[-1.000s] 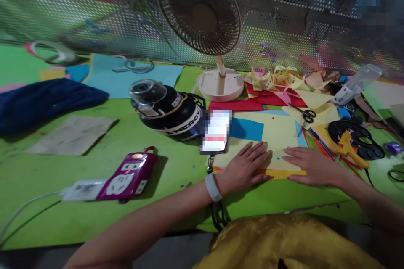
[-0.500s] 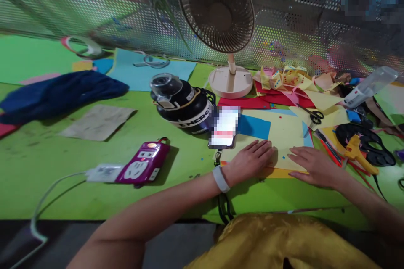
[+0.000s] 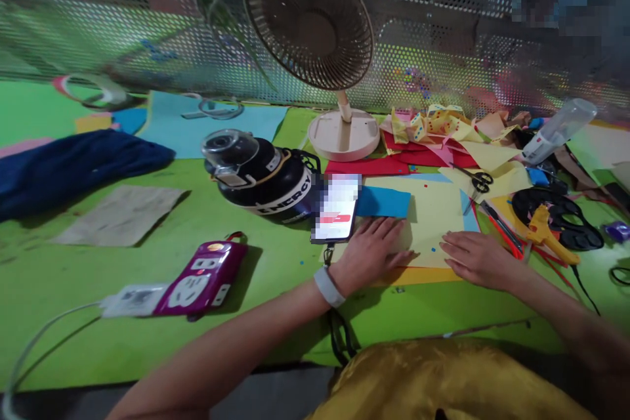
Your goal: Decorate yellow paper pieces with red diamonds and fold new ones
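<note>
My left hand lies flat with fingers stretched out over the pale yellow paper, its fingertips at the lower edge of a blue paper piece. At the right side of the same yellow sheet, my right hand rests palm down, fingers extended, holding nothing. An orange-yellow strip of paper shows beneath the sheet's near edge. A phone with a lit screen lies just beyond my left wrist, its strap running under that wrist.
Scissors, a red-and-black cutter and a yellow glue gun lie to the right. A black bottle, a fan and a purple power strip stand or lie leftward. Paper scraps pile at the back.
My left hand has moved up and left across the paper toward the blue piece. My right hand stays flat at the sheet's right side. The whole view has shifted slightly.
</note>
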{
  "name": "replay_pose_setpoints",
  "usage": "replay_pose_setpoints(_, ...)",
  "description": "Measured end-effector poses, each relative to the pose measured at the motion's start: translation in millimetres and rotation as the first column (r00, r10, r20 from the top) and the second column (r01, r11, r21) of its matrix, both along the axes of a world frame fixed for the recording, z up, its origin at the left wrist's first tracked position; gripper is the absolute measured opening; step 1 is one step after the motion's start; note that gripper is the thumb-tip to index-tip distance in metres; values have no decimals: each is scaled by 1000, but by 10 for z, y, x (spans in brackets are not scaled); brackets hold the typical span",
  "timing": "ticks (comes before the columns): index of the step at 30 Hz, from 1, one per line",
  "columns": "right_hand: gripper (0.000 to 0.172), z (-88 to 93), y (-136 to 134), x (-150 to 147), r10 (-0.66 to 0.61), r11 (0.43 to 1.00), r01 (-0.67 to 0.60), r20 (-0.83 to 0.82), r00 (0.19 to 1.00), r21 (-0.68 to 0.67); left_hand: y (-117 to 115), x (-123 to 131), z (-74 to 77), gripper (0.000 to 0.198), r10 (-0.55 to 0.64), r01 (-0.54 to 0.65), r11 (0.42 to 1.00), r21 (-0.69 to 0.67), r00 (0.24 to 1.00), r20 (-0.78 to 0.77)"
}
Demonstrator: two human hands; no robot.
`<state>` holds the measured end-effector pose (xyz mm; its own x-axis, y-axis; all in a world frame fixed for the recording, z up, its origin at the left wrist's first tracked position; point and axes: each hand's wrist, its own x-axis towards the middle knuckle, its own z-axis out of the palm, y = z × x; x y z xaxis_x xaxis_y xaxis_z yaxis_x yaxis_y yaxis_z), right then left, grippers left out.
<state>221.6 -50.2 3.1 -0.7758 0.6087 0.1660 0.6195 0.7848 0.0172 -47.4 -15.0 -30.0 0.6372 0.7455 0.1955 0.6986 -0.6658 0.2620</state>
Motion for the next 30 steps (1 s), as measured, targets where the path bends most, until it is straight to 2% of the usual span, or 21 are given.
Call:
replay_pose_setpoints(2,29,-11,1,10,-10,1000,10,-11,1000,-4,35,-10,20,58,35,-35,999,-18,999,1)
replay_pose_setpoints(6,44,13,-29,16,-20,997,21,22,1000,-78,53,-28,48,68,35,-34,999,-39,999,14)
replay_pose_setpoints(9,41,20,-49,10,-1,993,5,31,1000,-118,33,-46,52,84,20,-19,998,-53,1000,24)
replay_pose_setpoints(12,35,-1,-40,5,6,995,-5,3,1000,-102,13,-56,48,94,5,-3,998,-68,1000,23)
replay_pose_setpoints(17,29,-14,27,25,-1,998,-1,-43,999,-61,7,-47,47,89,-4,5,998,-60,1000,17)
replay_pose_setpoints(21,36,11,46,62,-19,996,15,-42,999,-91,19,-51,30,74,-14,16,999,-49,999,46)
replay_pose_setpoints(24,43,13,31,74,-13,994,11,-21,1000,-106,33,-63,4,76,4,-1,999,-36,996,92)
replay_pose_setpoints(30,37,-9,19,69,28,994,-30,-19,999,-107,34,-64,-7,78,30,-25,997,-67,997,75)
